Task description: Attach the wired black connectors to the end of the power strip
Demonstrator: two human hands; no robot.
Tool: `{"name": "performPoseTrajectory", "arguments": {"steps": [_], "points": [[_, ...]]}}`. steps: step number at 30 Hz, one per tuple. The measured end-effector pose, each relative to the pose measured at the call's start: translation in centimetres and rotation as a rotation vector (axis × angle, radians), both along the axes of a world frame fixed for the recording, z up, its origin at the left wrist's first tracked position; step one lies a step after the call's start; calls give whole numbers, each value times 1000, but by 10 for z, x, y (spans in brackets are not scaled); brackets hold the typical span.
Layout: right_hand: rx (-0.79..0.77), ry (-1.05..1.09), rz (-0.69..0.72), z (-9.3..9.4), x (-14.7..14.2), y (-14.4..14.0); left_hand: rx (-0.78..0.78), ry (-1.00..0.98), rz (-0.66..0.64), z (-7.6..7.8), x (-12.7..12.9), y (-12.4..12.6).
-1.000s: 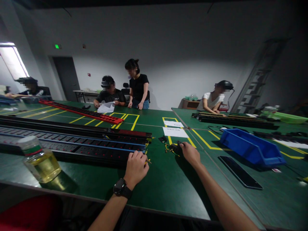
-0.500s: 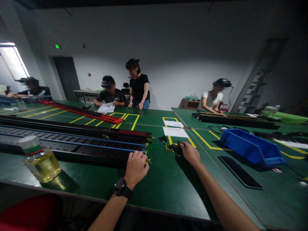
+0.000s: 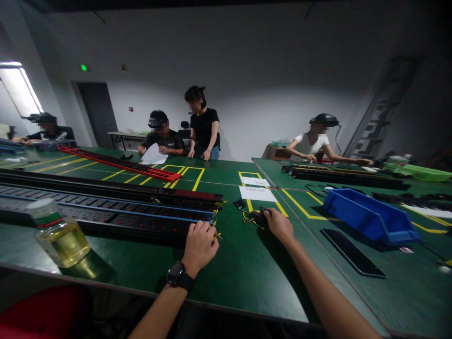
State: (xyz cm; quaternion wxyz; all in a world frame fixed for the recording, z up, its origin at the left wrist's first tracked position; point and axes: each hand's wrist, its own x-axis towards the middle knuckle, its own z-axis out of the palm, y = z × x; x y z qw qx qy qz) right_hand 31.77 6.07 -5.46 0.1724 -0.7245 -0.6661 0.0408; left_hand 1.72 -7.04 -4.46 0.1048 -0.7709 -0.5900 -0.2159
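Observation:
My left hand, with a black watch on the wrist, is closed at the near right end of a long black power strip, with thin yellow wire ends poking out past its fingers. My right hand rests further right on a small black part with yellow and green wires, fingers curled over it. Several other long black strips lie side by side behind the first one on the green table.
A jar of yellow liquid stands near left. A blue bin and a dark phone lie to the right. White sheets sit in a yellow-taped box. A red strip and several people are at the far tables.
My hands have stayed where they were. The person in white at the far right has stretched an arm out to the right, and the seated person in black has lifted a sheet of paper.

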Motion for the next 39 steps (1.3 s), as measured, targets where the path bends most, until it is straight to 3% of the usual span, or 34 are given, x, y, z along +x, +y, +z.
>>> {"name": "performPoseTrajectory", "arguments": {"steps": [39], "points": [[-17, 4, -1, -3, 1, 3, 0, 15, 6, 1, 0, 0]]}}
